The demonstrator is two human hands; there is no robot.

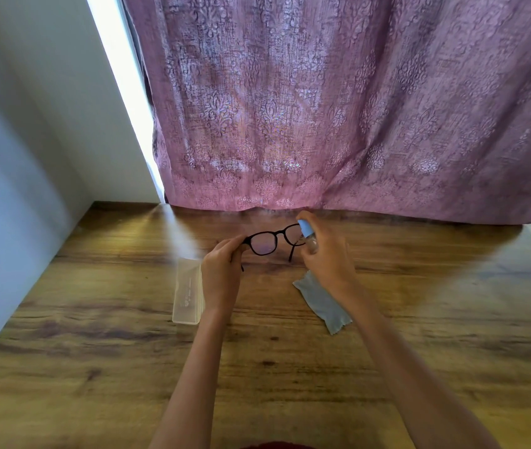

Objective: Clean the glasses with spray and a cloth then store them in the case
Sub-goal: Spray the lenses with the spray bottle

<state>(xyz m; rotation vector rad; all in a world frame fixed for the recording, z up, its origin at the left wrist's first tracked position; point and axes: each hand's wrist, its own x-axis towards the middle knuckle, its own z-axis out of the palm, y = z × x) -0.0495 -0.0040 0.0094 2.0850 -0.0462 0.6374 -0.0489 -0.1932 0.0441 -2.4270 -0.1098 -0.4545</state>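
My left hand [220, 270] pinches the black-framed glasses [269, 242] at their left hinge and holds them above the table, arms unfolded. My right hand [327, 257] grips a small clear spray bottle [308, 234] with a light blue top, right beside the glasses' right lens. A grey-blue cloth [324, 304] lies crumpled on the table under my right wrist. The translucent case [187, 291] lies closed on the table, just left of my left hand.
The wooden table [95, 335] stretches wide on both sides. A mauve patterned curtain [322, 108] hangs down to the table's far edge. A pale wall [24, 140] borders the table on the left.
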